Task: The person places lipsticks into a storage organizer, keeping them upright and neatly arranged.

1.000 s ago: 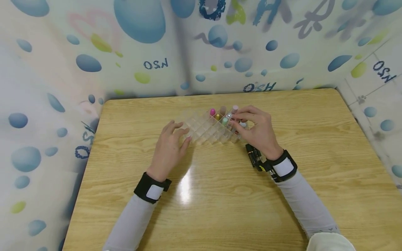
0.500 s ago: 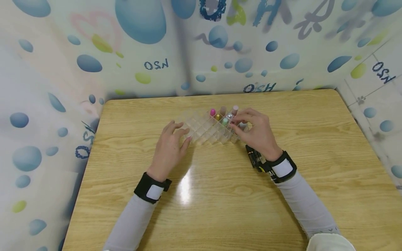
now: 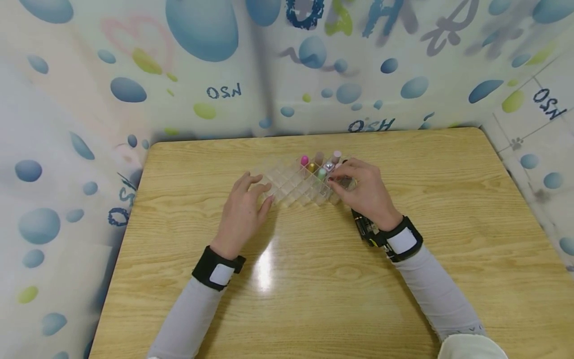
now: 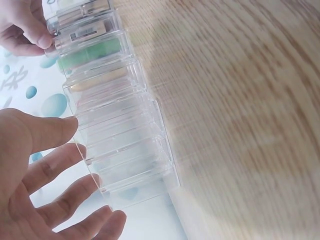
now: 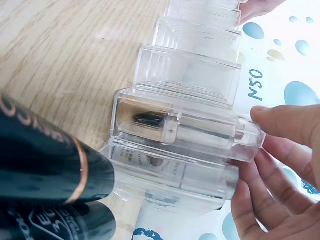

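Note:
A clear lipstick organizer (image 3: 291,187) with diamond-shaped compartments stands near the back of the table. At its right end my right hand (image 3: 364,189) pinches the clear top of a see-through tube (image 5: 245,142) between thumb and index finger. The tube's lower part, amber with a dark tip inside, sits within an end compartment. My left hand (image 3: 242,212) is at the organizer's left end, its loosely bent fingertips (image 4: 92,182) right at the top rim. Beside the held tube, a silver-capped tube (image 5: 230,182) stands in another compartment.
Pink (image 3: 304,160), gold (image 3: 312,168) and mint green (image 3: 322,173) tops show in the organizer's right half. Dark tubes with a copper band (image 5: 80,170) lie on the table (image 3: 305,299) by my right wrist. A patterned curtain (image 3: 179,89) hangs behind.
My right hand has shifted slightly left and closer to me over the organizer's right end, uncovering a dark top behind its fingers. My left hand has stayed in place.

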### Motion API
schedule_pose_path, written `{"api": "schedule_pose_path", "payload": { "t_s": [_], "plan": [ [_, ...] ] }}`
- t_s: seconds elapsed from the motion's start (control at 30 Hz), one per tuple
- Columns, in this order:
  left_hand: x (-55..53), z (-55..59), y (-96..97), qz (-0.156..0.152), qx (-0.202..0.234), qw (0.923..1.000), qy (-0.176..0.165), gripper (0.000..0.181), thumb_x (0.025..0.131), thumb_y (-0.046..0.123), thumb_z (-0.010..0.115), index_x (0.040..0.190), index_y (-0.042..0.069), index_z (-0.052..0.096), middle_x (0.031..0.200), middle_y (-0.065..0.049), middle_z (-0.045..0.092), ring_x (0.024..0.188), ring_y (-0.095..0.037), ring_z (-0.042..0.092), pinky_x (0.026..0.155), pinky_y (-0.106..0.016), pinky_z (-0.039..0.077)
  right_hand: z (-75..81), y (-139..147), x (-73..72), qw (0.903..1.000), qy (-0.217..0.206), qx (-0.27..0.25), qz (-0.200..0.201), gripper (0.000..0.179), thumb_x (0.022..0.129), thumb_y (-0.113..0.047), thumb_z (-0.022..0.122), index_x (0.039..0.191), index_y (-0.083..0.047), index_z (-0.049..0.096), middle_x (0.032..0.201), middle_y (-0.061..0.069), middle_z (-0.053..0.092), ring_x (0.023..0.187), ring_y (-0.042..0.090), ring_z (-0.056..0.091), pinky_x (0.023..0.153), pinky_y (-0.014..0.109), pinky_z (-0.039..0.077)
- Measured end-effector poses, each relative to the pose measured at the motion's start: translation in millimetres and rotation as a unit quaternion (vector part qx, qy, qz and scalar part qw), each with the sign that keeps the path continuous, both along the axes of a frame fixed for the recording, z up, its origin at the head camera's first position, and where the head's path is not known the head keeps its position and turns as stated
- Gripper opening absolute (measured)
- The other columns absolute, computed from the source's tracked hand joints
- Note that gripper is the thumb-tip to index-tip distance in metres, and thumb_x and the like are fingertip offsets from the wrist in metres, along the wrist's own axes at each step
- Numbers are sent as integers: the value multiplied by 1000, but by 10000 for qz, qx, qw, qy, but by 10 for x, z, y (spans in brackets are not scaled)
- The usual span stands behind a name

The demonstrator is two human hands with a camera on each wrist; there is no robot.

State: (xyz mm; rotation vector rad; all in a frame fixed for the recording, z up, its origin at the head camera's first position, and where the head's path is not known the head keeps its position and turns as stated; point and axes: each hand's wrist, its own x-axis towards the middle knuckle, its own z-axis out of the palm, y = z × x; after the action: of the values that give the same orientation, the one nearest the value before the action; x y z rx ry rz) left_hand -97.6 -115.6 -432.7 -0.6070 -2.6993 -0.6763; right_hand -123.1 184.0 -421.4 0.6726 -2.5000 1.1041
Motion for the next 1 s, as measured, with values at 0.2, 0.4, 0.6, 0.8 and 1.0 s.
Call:
{"api": "schedule_pose_path", "payload": {
  "t_s": [0.2, 0.4, 0.6, 0.8, 1.0],
  "plan": [
    [-10, -15, 2, 2, -12, 10000, -27, 31, 98, 22, 69, 118, 0, 77, 135, -24, 65, 138, -46, 50, 115, -51, 43, -23, 10, -5, 10000, 25, 62, -1, 12, 84, -7, 82, 95, -3, 81, 93, 7, 71, 80, 20, 68, 68, 38, 59],
    [-10, -9, 8, 18, -17, 10000, -39, 31, 98, 22, 69, 119, 0, 77, 134, -24, 65, 137, -46, 50, 114, -51, 44, -36, 1, -1, 10000, -11, 63, -39, 12, 85, -7, 82, 96, -3, 81, 92, 6, 70, 80, 20, 67, 68, 37, 58],
    [-3, -3, 7, 73, -4, 9999, -73, 31, 98, 23, 69, 118, 0, 77, 135, -24, 65, 138, -47, 49, 111, -52, 46, -30, -35, 1, 9999, -97, 65, -43, 11, 85, -7, 81, 95, -2, 80, 92, 8, 70, 80, 20, 67, 69, 37, 58],
    [-9, -6, 0, 50, 28, 10000, -70, 32, 98, 23, 69, 118, -1, 77, 135, -24, 65, 138, -47, 49, 113, -53, 44, -47, -58, -1, 9995, -155, 248, -153, 9, 86, -9, 80, 93, -4, 78, 92, 7, 67, 81, 18, 65, 69, 34, 57],
    [-4, -2, 8, 65, 31, 9999, -127, 32, 98, 23, 69, 119, -1, 77, 135, -24, 64, 138, -47, 48, 113, -53, 44, -72, -57, -2, 9993, -80, 300, -190, 11, 87, -12, 80, 94, -4, 78, 93, 7, 68, 82, 20, 65, 70, 37, 57]
  ]
}}
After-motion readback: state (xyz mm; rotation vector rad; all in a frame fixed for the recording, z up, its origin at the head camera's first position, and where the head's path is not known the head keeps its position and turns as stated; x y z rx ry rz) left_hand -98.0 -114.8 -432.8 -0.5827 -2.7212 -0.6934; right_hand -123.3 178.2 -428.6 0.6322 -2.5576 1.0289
